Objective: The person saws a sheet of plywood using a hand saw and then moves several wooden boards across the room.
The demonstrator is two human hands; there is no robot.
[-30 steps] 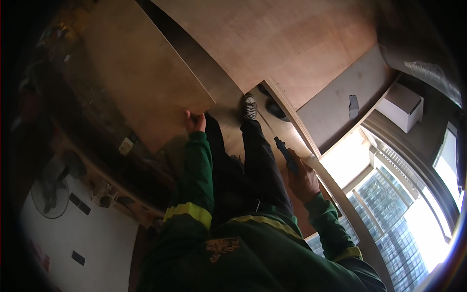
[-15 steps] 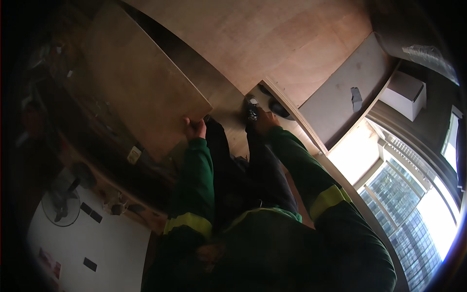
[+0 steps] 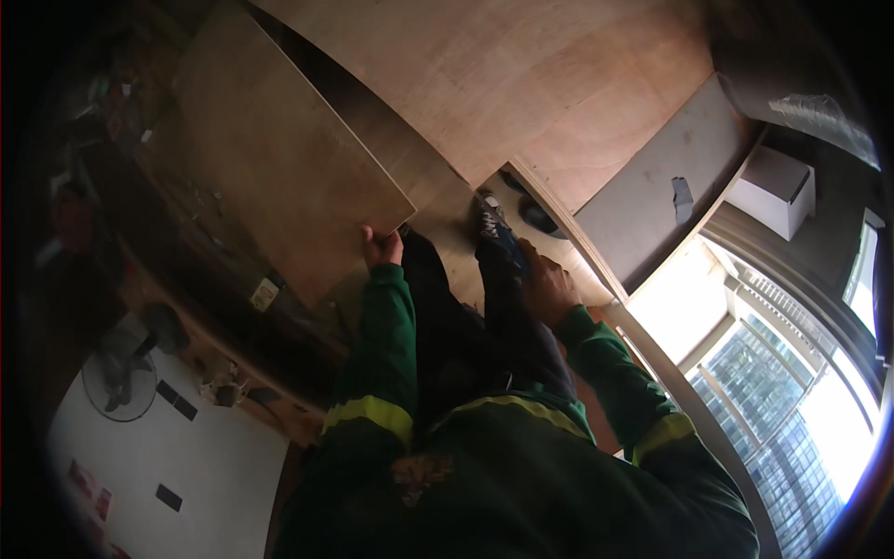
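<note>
Close to its near corner, a large thin plywood panel is gripped by my left hand, thumb on the face and fingers curled round the lower edge. The panel stands tilted to the left of my legs. My right hand is beside my right knee, its fingers bent around something dark bluish that blends with the trouser leg. What that is, I cannot make out. Beyond my dark shoe rises a wide plywood surface.
To the right, a light-edged frame borders a grey board bearing a grey scrap. A white box sits further right, near the bright window. A fan stands at lower left. Dark clutter lies behind the panel.
My right hand has drawn back from near the shoe toward my knee, and that elbow is more bent. The left hand keeps its hold; panel and hand sit slightly further right.
</note>
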